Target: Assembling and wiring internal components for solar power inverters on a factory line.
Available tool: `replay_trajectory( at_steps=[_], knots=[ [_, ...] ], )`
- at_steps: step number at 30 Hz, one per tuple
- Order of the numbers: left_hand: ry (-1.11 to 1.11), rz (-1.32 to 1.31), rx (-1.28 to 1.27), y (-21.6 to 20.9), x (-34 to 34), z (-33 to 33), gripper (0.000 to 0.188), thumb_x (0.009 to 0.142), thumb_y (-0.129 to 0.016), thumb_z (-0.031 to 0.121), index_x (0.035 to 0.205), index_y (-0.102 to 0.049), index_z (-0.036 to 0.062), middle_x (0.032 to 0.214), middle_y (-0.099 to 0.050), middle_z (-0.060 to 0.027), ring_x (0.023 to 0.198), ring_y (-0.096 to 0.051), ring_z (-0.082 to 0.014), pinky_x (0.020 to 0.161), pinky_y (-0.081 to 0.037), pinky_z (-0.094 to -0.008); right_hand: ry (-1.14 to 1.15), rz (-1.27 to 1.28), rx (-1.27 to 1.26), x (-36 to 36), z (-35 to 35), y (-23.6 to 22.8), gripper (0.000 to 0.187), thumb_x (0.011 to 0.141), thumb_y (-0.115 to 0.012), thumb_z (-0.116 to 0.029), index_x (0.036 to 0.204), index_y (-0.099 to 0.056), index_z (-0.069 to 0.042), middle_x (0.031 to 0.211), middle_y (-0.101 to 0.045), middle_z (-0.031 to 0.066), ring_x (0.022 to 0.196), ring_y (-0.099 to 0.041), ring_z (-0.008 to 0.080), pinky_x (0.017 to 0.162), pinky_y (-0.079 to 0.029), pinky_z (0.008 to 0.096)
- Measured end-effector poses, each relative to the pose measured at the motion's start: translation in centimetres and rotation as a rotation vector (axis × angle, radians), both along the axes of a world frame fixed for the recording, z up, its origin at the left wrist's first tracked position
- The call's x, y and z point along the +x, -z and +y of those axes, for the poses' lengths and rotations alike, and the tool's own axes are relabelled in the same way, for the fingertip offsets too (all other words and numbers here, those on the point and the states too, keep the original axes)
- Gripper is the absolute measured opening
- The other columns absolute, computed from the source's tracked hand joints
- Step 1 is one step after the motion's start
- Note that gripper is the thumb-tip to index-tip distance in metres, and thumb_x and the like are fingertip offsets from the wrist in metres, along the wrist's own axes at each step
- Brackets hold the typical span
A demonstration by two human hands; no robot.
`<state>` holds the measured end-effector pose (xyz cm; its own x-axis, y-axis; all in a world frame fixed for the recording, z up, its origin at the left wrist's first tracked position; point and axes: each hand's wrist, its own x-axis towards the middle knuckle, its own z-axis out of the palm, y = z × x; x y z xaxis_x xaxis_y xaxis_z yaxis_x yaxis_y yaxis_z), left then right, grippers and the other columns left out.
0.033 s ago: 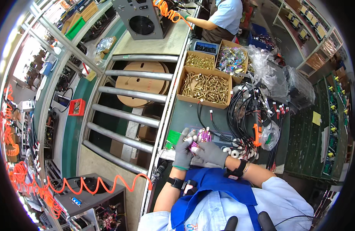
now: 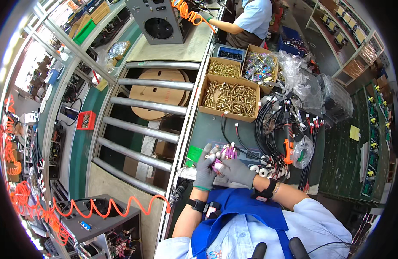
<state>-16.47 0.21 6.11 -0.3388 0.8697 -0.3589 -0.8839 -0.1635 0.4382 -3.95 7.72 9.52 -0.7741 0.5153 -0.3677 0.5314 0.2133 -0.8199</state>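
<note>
My left hand [image 2: 203, 173], in a grey glove with a green cuff, is closed on a small purple-and-white piece [image 2: 216, 166] in front of my chest. From the other side my right hand [image 2: 238, 172], also grey-gloved, pinches at the same piece. Its exact kind is too small to make out. Just beyond my fingertips, several similar purple pieces with white ends [image 2: 229, 151] sit upright, close together. To the right of my right hand lie white rings [image 2: 263, 172] and a bundle of black cables [image 2: 264, 127].
A cardboard box of brass-coloured fittings [image 2: 229, 98] stands beyond my hands, with smaller parts boxes behind. An orange-and-black power screwdriver [image 2: 288, 144] hangs at the right. Left are conveyor rollers [image 2: 140, 126] and a coiled orange hose [image 2: 117, 207]. Farther off, a co-worker [image 2: 253, 21] works at the line.
</note>
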Motion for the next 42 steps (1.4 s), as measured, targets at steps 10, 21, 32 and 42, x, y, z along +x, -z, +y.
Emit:
replay_trajectory(
  at_steps=[10,21,32,42],
  knots=[
    [-0.015,-0.073,-0.073,0.7,0.7,0.2,0.054,0.094,-0.046,0.002,0.144,-0.024,0.0003,0.136,-0.045,-0.02,0.122,-0.05,-0.0303,0.107,-0.041,-0.0452,0.024,-0.062,0.372,0.0,-0.6,0.5,0.031,0.094,-0.046,-0.029,0.094,-0.062,-0.002,0.07,-0.061,0.0213,0.065,-0.061,0.039,0.06,-0.047,0.0478],
    [0.125,0.276,-0.057,3.7,1.2,-0.8,0.044,0.098,-0.045,0.006,0.14,-0.034,0.0006,0.131,-0.052,-0.0138,0.118,-0.054,-0.0204,0.1,-0.046,-0.0328,0.004,-0.048,0.42,-0.1,0.1,0.9,0.042,0.095,-0.043,-0.039,0.081,-0.062,-0.005,0.07,-0.062,0.0206,0.067,-0.062,0.0399,0.061,-0.047,0.0496],
    [0.211,0.02,-0.128,3.1,-0.1,-1.4,0.03,0.097,-0.048,0.007,0.126,-0.05,0.0017,0.105,-0.062,-0.0081,0.091,-0.064,-0.0166,0.077,-0.055,-0.0271,-0.026,0.003,0.169,0.4,1.6,0.9,0.037,0.093,-0.046,-0.042,0.091,-0.068,-0.011,0.077,-0.066,0.0161,0.074,-0.064,0.0363,0.066,-0.049,0.0487],
    [0.225,0.081,-0.324,4.1,-0.5,-1.9,0.025,0.094,-0.049,0.003,0.118,-0.052,-0.0057,0.101,-0.062,-0.0125,0.09,-0.066,-0.022,0.078,-0.058,-0.0309,0.026,-0.019,0.28,0.9,1.6,1.1,0.037,0.092,-0.05,-0.041,0.088,-0.069,-0.009,0.079,-0.067,0.0159,0.074,-0.065,0.0338,0.066,-0.05,0.0439]
  ],
)
